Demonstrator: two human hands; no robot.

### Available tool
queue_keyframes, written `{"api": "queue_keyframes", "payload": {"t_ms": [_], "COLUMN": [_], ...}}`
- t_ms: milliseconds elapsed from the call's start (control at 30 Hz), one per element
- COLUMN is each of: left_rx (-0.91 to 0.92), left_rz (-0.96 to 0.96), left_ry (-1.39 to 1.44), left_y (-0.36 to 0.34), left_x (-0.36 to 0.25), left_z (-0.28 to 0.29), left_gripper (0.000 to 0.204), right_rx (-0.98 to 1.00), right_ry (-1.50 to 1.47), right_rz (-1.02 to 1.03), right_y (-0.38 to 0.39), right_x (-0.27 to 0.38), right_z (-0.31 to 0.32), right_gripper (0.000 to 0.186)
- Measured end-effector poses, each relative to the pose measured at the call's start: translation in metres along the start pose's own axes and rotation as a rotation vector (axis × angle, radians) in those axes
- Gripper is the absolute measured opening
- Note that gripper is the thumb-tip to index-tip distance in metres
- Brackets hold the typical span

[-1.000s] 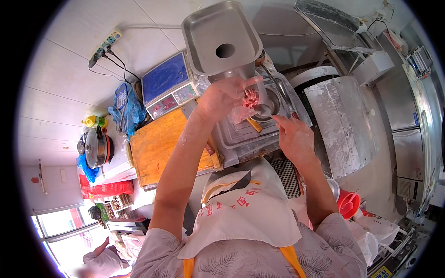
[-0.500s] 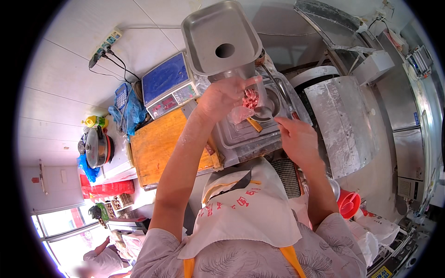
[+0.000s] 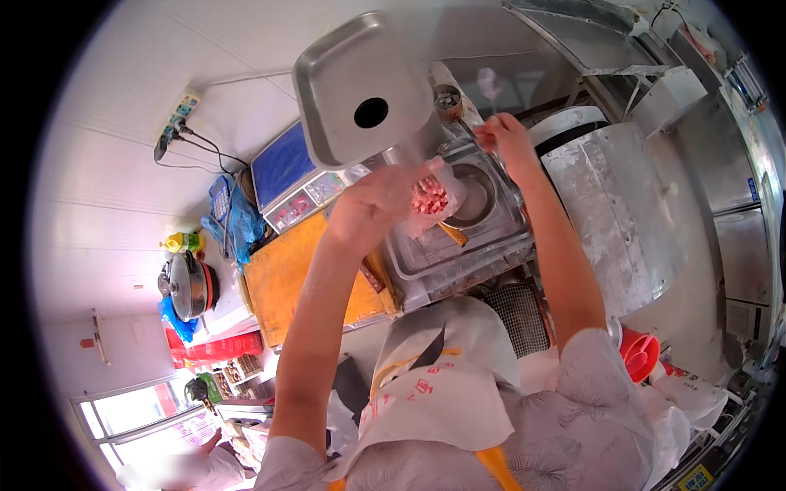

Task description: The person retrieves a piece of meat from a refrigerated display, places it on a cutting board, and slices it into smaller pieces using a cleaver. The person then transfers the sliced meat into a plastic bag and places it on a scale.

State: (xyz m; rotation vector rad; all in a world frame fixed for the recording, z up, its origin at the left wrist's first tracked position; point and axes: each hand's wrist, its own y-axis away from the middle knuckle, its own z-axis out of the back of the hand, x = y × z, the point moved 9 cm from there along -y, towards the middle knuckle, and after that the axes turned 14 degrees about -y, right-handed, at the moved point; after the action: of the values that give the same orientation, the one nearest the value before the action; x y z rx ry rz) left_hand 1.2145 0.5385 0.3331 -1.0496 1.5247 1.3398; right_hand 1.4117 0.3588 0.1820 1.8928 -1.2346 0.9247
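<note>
My left hand (image 3: 368, 209) is closed on the top of a clear plastic bag (image 3: 452, 184) with pink minced meat (image 3: 429, 196) in it. The bag hangs in front of a round metal bowl (image 3: 479, 200), which sits on a metal tray (image 3: 409, 266). My right hand (image 3: 509, 141) is up beyond the bowl, its fingers closed on the thin handle of a spoon (image 3: 489, 82) whose pale head is blurred. A yellow wooden handle (image 3: 454, 236) sticks out beside the bowl, its other end hidden by the bag.
A meat grinder's steel feed pan (image 3: 336, 78) rises behind my left hand. To the left are a blue-topped scale (image 3: 282, 159) and a wooden board (image 3: 286, 270) with a knife handle (image 3: 372, 280) at its edge. A small pot (image 3: 447, 100) stands behind; a floury metal cover (image 3: 610, 213) is at right.
My right hand has moved up and away from the bowl, lifting the spoon. My left hand and the bag have shifted slightly toward me, and the view has tilted.
</note>
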Motion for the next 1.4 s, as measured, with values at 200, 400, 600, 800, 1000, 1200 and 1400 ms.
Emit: {"api": "queue_keyframes", "payload": {"t_ms": [200, 400, 600, 800, 1000, 1200, 1400], "left_rx": [0.057, 0.051, 0.054, 0.053, 0.044, 0.059, 0.053], "left_rz": [0.071, 0.029, 0.021, 0.053, 0.054, 0.067, 0.073], "left_ry": [0.246, 0.139, 0.162, 0.145, 0.181, 0.226, 0.223], "left_y": [-0.002, -0.006, -0.011, -0.011, -0.010, -0.011, -0.012], "left_x": [0.011, 0.012, 0.013, 0.005, 0.010, 0.004, 0.005], "left_z": [0.004, 0.010, 0.010, 0.003, 0.008, 0.001, 0.000], "left_gripper": [0.025, 0.025, 0.024, 0.023, 0.024, 0.025, 0.026], "right_rx": [0.022, 0.074, 0.090, 0.112, 0.111, 0.114, 0.134], "right_ry": [0.153, 0.192, 0.090, 0.096, 0.093, 0.092, 0.032], "right_rz": [-0.058, 0.004, 0.091, 0.011, -0.018, -0.048, -0.069], "right_y": [-0.114, -0.137, -0.141, -0.132, -0.121, -0.117, -0.114], "right_x": [-0.113, -0.156, -0.164, -0.163, -0.155, -0.151, -0.150], "right_z": [-0.012, -0.016, -0.007, -0.013, -0.018, -0.020, -0.023], "right_gripper": [0.027, 0.026, 0.027, 0.024, 0.023, 0.022, 0.022]}}
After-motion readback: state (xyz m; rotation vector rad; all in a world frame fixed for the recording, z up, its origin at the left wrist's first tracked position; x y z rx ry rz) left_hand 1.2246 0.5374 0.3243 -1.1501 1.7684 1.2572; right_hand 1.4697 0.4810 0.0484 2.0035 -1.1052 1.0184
